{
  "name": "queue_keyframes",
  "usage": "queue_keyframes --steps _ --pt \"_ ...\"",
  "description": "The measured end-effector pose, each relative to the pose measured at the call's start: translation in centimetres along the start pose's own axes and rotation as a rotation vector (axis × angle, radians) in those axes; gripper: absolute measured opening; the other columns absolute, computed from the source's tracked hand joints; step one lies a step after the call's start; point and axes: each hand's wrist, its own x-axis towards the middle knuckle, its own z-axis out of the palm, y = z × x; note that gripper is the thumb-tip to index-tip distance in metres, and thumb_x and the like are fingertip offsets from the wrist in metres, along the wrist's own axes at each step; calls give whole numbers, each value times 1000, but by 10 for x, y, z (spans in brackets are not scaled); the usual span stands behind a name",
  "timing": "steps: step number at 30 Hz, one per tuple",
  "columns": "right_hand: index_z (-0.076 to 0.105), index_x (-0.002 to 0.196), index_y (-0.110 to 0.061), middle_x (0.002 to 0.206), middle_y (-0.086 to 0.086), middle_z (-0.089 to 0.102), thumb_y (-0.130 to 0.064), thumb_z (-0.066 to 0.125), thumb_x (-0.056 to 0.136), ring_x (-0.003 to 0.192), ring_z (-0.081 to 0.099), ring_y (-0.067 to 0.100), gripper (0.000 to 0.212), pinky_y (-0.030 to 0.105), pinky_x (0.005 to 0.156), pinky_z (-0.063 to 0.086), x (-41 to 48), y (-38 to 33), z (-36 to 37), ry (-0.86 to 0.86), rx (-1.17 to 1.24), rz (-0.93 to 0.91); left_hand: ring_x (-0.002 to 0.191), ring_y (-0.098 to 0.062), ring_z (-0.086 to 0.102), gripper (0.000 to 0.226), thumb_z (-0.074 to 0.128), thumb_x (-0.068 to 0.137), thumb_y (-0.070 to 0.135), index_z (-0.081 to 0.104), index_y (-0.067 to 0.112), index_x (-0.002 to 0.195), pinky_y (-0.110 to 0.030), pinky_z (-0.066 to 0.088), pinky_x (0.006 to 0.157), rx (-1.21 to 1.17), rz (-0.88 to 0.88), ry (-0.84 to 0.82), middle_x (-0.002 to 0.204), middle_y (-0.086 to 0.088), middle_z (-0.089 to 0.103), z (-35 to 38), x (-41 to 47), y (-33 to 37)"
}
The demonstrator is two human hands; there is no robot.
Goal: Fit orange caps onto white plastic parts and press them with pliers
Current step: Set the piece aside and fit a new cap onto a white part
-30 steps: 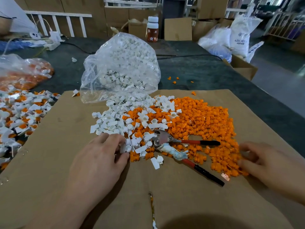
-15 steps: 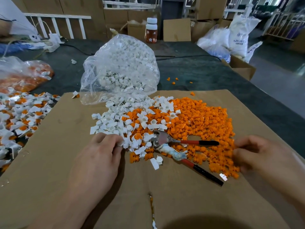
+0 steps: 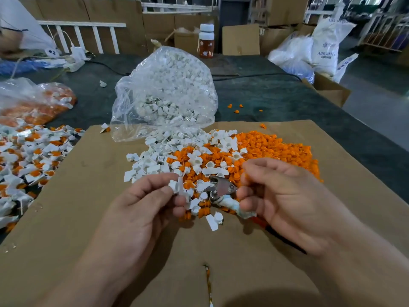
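With the left hand (image 3: 141,209), pinches a white plastic part (image 3: 175,186) between thumb and fingertips, just left of the pliers (image 3: 221,189). Curls the right hand (image 3: 285,196) just right of the pliers — maybe round something small, cannot tell. Beyond the pliers, orange caps (image 3: 276,149) heaped on cardboard (image 3: 88,196).

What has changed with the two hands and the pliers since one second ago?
The left hand lifted from the pile and now pinches a white part. The right hand moved left from the orange caps to over the pliers; whether it holds a cap is hidden. The pliers stayed lying on the cardboard.
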Motion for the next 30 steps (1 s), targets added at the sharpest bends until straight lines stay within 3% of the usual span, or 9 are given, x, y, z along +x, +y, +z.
queue_keyframes --steps 6,9,12,15,17,20,22,24,30 --pt "64 101 -2 76 16 60 -16 73 78 58 63 25 28 29 47 53 0 31 14 -142 45 16 64 -20 70 22 62 72 4 80 9 85 -25 57 54 -230 -142 -133 75 -15 68 4 -4 3" --pt "68 92 -11 73 18 66 -11 71 78 60 64 29 14 31 50 55 -1 37 15 -216 41 20 62 -20 70 23 66 62 0 80 8 79 -25 56 51 -298 -187 -158 72 -15 68 7 -5 3" --pt "72 89 -15 75 19 68 -4 70 77 63 66 29 16 29 55 56 0 40 16 -228 33 17 63 -21 70 43 77 44 -9 79 5 85 -26 57 52 -330 -231 -167 74 -19 67 5 -3 3" --pt "74 87 -20 77 13 70 -2 67 75 65 66 25 22 27 58 54 -1 43 16 -221 -45 -30 62 -22 70 66 94 31 2 76 1 95 -28 57 53 -326 -241 -147 78 -20 67 4 -3 1" --pt "74 86 -20 77 11 69 -2 66 75 62 63 22 23 25 56 52 -2 43 16 -213 -58 -56 63 -23 71 66 98 26 8 77 3 88 -28 58 53 -297 -222 -143 78 -19 68 5 -4 0" --pt "71 89 -24 72 11 65 -10 65 79 58 61 21 18 25 49 49 -4 41 17 -217 -80 -52 71 -27 74 50 95 33 3 77 6 80 -30 59 61 -279 -202 -192 81 -22 71 8 -8 -1" --pt "67 90 -24 69 13 63 -14 65 81 50 59 20 13 26 43 47 -6 40 18 -224 -83 -30 73 -27 75 29 82 53 -5 77 7 79 -30 60 63 -272 -188 -203 81 -21 72 9 -9 -3" --pt "64 90 -23 66 12 62 -15 64 84 44 56 20 11 25 40 44 -7 39 17 -226 -129 -43 73 -26 75 32 72 58 -10 78 8 84 -29 59 60 -240 -173 -200 82 -20 72 8 -9 -5" --pt "66 104 -42 65 3 66 -30 58 87 48 59 15 22 28 49 49 -14 44 17 -151 -503 -208 64 -12 64 46 80 57 10 77 11 102 -20 51 49 -78 -102 -199 77 -9 69 11 -12 -6"
